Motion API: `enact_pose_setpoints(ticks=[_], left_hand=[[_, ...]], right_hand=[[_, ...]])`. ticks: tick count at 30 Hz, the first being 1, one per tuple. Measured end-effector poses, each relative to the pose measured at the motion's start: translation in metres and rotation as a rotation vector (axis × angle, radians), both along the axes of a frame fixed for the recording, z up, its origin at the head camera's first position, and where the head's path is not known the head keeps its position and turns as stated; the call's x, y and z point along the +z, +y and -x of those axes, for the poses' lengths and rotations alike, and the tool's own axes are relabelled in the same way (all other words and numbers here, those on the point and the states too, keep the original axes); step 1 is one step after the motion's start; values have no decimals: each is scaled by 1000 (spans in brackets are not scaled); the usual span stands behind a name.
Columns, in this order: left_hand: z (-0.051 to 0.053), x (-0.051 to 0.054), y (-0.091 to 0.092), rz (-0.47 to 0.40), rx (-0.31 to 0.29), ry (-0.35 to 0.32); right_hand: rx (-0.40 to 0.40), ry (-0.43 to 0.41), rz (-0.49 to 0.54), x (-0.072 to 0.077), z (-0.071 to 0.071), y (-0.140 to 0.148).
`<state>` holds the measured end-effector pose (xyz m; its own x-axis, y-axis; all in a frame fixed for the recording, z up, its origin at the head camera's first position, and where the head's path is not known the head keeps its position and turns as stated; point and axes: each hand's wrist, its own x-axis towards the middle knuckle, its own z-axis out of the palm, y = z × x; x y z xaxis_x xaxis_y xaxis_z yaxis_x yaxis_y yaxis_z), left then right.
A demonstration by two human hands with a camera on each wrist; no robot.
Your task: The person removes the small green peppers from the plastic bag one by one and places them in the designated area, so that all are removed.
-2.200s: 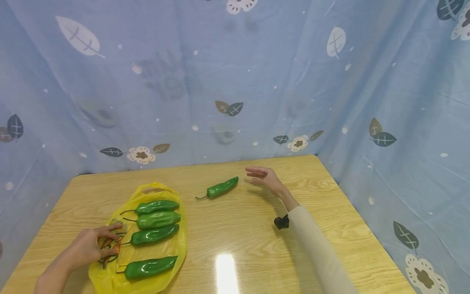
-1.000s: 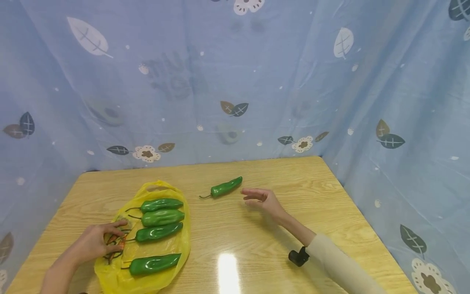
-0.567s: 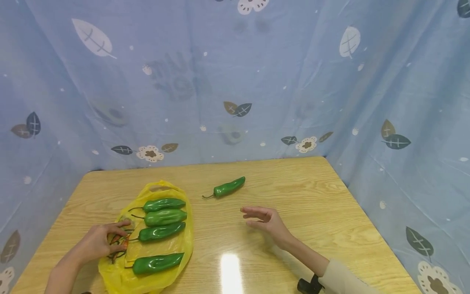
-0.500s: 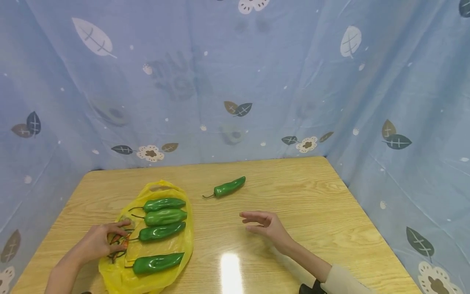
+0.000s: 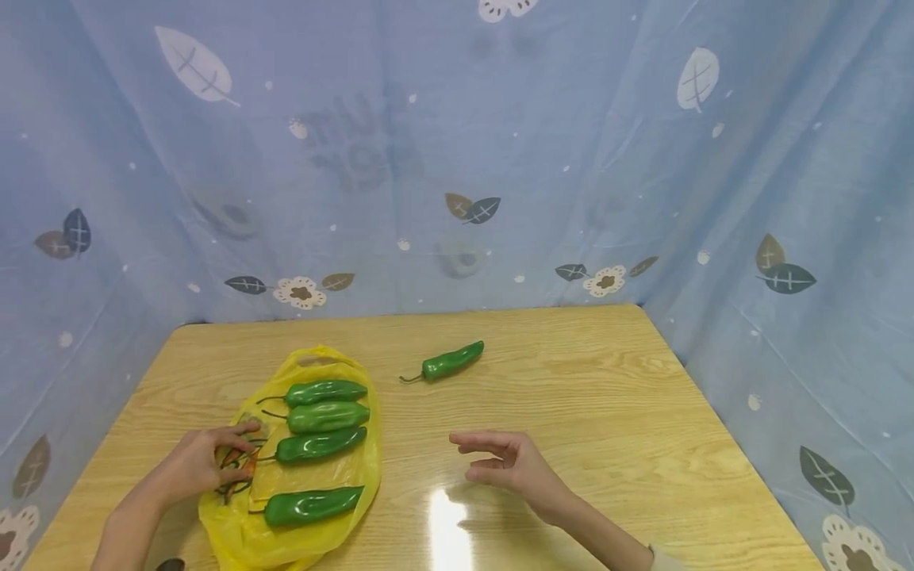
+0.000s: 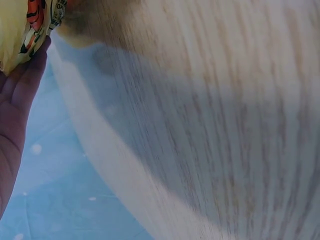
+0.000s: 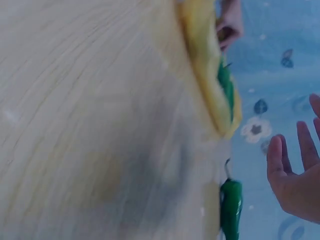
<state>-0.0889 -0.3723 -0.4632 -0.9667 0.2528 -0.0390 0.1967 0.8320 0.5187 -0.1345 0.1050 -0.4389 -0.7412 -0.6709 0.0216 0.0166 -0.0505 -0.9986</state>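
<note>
My left hand (image 5: 193, 469) rests on the left side of a yellow plastic bag (image 5: 350, 507), thumb and fingers apart around its orange and dark markings. In the left wrist view, the left hand's (image 6: 17, 110) fingers lie fairly straight against the bag (image 6: 12, 30). Several green peppers lie on the bag: the lowest pepper (image 5: 314, 506) is apart from the upper ones. Another green pepper (image 5: 451, 362) lies on the wood behind my right hand (image 5: 524, 476), which hovers with relaxed fingers and holds nothing. The right wrist view shows the right hand (image 7: 300, 175) near that pepper (image 7: 231, 207).
The light wooden table (image 5: 607, 396) is bordered at the back and sides by a blue patterned curtain (image 5: 400, 159). A bright reflection shines on the wood near the front. A small dark object (image 5: 171, 565) shows at the bottom edge, by my left arm.
My right hand has come down from beside the lone pepper towards the front of the table. My left hand stays on the bag. The head view has shifted slightly; the peppers keep their places.
</note>
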Motion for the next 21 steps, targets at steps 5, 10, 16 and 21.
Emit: enact_pose_setpoints(ticks=[5,10,16,21], left_hand=[[-1,1,0,10,21,-17],[-2,3,-2,22,-13,-6],[-3,3,-3,17,-14,-8],[0,1,0,-6,-1,-33]], right_hand=[[8,108,-72,-10,-2,-7],[59,161,-119,-13,4,-26],[142,147,-119,-13,19,-61],[223,43,-44,-23,22,-83]])
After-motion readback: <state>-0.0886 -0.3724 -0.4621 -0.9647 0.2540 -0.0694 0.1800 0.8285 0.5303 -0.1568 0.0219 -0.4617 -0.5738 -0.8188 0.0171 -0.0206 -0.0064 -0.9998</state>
